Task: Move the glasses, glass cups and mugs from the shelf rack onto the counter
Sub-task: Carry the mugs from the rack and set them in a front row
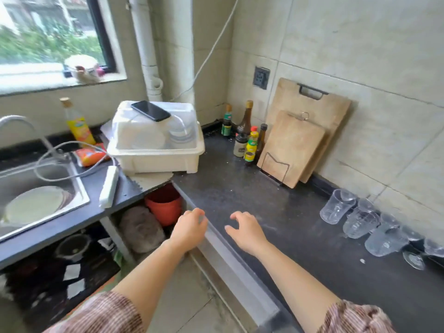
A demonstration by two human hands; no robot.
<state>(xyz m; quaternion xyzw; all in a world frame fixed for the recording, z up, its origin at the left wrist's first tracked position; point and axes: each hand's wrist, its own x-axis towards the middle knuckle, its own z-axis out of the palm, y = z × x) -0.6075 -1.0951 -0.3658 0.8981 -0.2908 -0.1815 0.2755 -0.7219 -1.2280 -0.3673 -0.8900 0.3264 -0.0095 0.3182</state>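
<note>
Several clear glasses stand in a row on the dark counter [240,193] along the right wall, the nearest to the corner being a clear glass cup [336,209], with more glasses [384,239] behind it toward the right edge. My left hand [189,228] hovers at the counter's front edge, fingers loosely curled, holding nothing. My right hand [245,230] is over the counter, fingers spread, empty. No shelf rack is in view.
Two wooden cutting boards [295,145] lean on the wall beside sauce bottles [249,143]. A white lidded dish box [156,145] carries a phone [151,110]. At left are the sink [43,200] and a power strip [109,186]; below, an orange pot [164,205].
</note>
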